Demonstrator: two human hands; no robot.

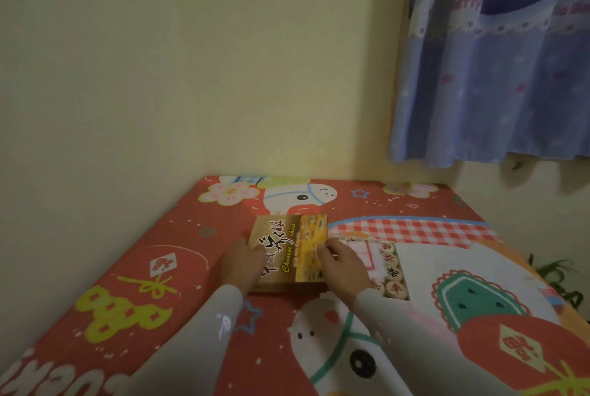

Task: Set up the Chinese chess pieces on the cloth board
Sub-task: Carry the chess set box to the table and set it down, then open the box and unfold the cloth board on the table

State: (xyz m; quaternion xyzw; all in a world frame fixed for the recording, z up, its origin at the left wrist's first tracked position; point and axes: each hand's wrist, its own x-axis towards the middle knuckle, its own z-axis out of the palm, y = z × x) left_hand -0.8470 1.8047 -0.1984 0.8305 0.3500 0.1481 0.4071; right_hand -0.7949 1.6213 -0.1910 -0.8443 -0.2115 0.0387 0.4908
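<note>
Left hand (pixel 243 263) grasps box lid (pixel 289 252) left edge; right hand (pixel 343 263) pinches right edge. Lift lid level, set left, clear of chess pieces (pixel 392 271) in tray.

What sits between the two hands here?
In the head view, the printed Chinese chess box lid spans the gap: left hand at its left edge, right hand on its right part.

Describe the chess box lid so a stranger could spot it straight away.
Start at the red cartoon-printed cover spread over the surface in the corner of the room. Near its middle, both hands meet on the chess box lid: the left hand at its left edge, the right hand at its right. It is the brown and yellow card reading "Chinese chess", unlike the open tray of round wooden pieces beside it.
</note>
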